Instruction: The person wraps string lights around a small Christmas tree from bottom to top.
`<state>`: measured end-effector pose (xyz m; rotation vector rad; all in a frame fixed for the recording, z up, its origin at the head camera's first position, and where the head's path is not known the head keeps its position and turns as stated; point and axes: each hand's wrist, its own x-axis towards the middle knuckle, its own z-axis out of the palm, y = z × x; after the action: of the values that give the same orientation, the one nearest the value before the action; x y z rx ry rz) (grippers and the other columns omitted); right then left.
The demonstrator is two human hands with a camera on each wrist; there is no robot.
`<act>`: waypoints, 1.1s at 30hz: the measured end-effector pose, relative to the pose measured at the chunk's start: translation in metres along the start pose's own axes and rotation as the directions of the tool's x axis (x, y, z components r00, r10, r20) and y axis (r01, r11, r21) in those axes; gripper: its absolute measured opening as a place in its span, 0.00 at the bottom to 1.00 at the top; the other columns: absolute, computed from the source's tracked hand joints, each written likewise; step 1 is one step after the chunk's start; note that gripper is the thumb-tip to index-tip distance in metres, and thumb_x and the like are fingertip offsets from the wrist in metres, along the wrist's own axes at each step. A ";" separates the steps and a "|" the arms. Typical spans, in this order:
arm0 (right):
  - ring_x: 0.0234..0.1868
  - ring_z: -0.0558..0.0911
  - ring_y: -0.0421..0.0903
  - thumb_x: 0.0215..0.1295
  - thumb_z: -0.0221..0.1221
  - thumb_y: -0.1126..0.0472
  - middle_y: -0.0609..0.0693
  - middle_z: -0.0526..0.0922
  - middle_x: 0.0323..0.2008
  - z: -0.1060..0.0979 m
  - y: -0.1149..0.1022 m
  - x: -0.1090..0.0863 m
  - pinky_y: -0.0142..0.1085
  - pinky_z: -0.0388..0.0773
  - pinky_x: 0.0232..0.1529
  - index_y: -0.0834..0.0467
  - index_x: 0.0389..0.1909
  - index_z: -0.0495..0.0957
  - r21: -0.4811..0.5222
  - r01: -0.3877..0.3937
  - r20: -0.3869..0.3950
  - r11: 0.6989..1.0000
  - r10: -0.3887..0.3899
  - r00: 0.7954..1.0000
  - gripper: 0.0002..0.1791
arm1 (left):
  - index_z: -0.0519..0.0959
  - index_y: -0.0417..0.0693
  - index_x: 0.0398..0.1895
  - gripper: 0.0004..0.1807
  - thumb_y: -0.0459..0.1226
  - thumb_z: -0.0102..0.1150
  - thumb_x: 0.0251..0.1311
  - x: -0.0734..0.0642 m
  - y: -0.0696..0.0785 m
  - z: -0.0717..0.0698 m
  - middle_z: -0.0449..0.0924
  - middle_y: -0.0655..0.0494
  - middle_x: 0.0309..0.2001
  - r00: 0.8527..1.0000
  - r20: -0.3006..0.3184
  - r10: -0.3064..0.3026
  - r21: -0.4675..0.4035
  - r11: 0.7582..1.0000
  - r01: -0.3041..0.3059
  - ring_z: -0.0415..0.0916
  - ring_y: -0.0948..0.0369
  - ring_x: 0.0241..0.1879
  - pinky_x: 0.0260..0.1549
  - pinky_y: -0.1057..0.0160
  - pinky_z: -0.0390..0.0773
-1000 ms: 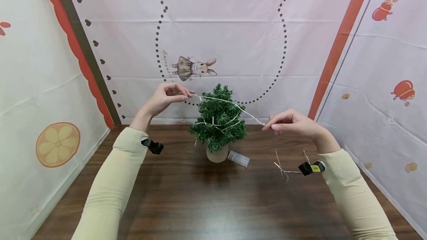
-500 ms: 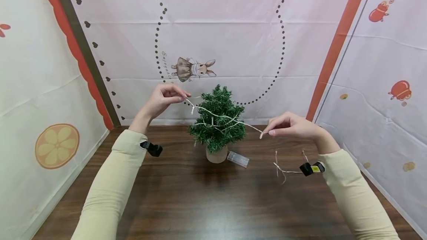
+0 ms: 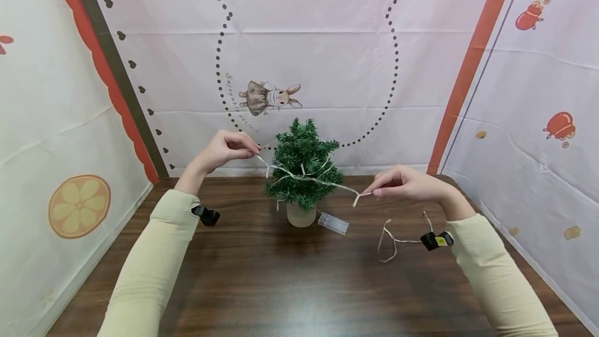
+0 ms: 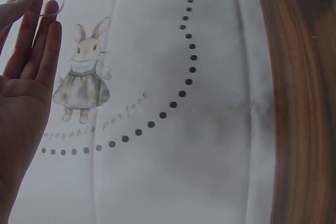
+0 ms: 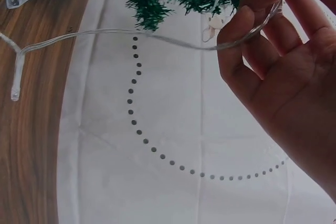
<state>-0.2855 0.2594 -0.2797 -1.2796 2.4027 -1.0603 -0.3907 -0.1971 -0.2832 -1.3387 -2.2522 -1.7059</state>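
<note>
Light string (image 3: pixel 309 177) spans tree (image 3: pixel 304 170), pinched between 2 hands: left (image 3: pixel 224 150), right (image 3: pixel 407 183).

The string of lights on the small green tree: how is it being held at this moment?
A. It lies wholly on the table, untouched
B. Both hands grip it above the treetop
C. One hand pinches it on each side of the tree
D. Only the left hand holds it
C: the left hand and the right hand each pinch the string of lights, which runs across the small tree between them.
</note>
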 end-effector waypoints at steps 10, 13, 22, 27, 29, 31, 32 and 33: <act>0.41 0.84 0.42 0.68 0.55 0.64 0.49 0.84 0.42 0.001 0.022 -0.020 0.37 0.81 0.42 0.56 0.46 0.81 0.062 -0.127 -0.077 0.990 0.131 0.988 0.10 | 0.83 0.32 0.35 0.06 0.23 0.63 0.53 -0.006 -0.003 0.016 0.82 0.37 0.41 1.000 0.002 0.000 0.101 0.995 0.000 0.79 0.60 0.42 0.42 0.65 0.80; 0.38 0.82 0.40 0.67 0.57 0.63 0.49 0.84 0.40 0.000 0.024 -0.028 0.35 0.80 0.39 0.55 0.44 0.81 0.049 -0.160 -0.128 0.986 0.165 0.978 0.08 | 0.83 0.31 0.35 0.06 0.23 0.62 0.53 -0.007 0.008 0.024 0.83 0.41 0.38 0.999 0.021 0.024 0.134 0.991 -0.027 0.79 0.61 0.40 0.40 0.65 0.79; 0.39 0.81 0.36 0.67 0.56 0.64 0.45 0.84 0.37 -0.009 0.032 -0.059 0.32 0.79 0.42 0.58 0.42 0.81 0.048 -0.195 -0.253 0.980 0.201 0.946 0.07 | 0.82 0.30 0.36 0.06 0.22 0.60 0.55 -0.006 0.022 0.038 0.81 0.37 0.37 0.999 0.034 0.033 0.132 0.991 -0.037 0.78 0.59 0.32 0.30 0.65 0.80; 0.37 0.81 0.33 0.68 0.53 0.68 0.39 0.84 0.36 -0.014 0.033 -0.072 0.29 0.80 0.40 0.65 0.41 0.78 0.084 -0.150 -0.314 0.985 0.169 0.934 0.07 | 0.83 0.33 0.36 0.06 0.25 0.61 0.56 -0.006 0.025 0.044 0.83 0.41 0.38 0.998 0.059 -0.004 0.181 0.984 -0.007 0.79 0.59 0.36 0.35 0.65 0.80; 0.36 0.81 0.33 0.67 0.53 0.69 0.38 0.84 0.36 -0.016 0.033 -0.075 0.29 0.80 0.39 0.65 0.41 0.78 0.089 -0.142 -0.335 0.986 0.164 0.928 0.07 | 0.83 0.35 0.37 0.06 0.27 0.62 0.56 -0.006 0.022 0.046 0.83 0.44 0.38 0.999 0.048 -0.021 0.223 0.975 0.010 0.79 0.57 0.36 0.34 0.67 0.79; 0.34 0.80 0.33 0.67 0.53 0.69 0.37 0.83 0.35 -0.017 0.033 -0.077 0.28 0.79 0.37 0.63 0.41 0.79 0.080 -0.152 -0.369 0.985 0.171 0.914 0.07 | 0.83 0.37 0.37 0.06 0.29 0.62 0.57 -0.005 0.019 0.048 0.83 0.46 0.37 1.000 0.020 -0.022 0.267 0.964 0.016 0.78 0.55 0.34 0.32 0.67 0.77; 0.33 0.80 0.33 0.67 0.53 0.69 0.37 0.82 0.34 -0.018 0.033 -0.077 0.27 0.79 0.36 0.61 0.41 0.79 0.078 -0.161 -0.388 0.984 0.178 0.904 0.07 | 0.83 0.38 0.36 0.05 0.29 0.62 0.57 -0.004 0.019 0.049 0.83 0.46 0.35 1.000 -0.004 -0.016 0.294 0.956 0.016 0.77 0.55 0.31 0.29 0.68 0.76; 0.32 0.79 0.34 0.68 0.53 0.68 0.37 0.82 0.33 -0.018 0.033 -0.077 0.27 0.78 0.35 0.59 0.41 0.79 0.075 -0.172 -0.408 0.982 0.187 0.894 0.07 | 0.82 0.40 0.35 0.04 0.31 0.62 0.58 -0.003 0.018 0.051 0.82 0.47 0.33 0.999 -0.033 -0.001 0.319 0.948 0.012 0.75 0.55 0.28 0.26 0.68 0.75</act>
<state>-0.2693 0.3416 -0.3001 -0.8610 2.7193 -1.4298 -0.3539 -0.1582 -0.2912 -1.2220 -2.3848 -1.2775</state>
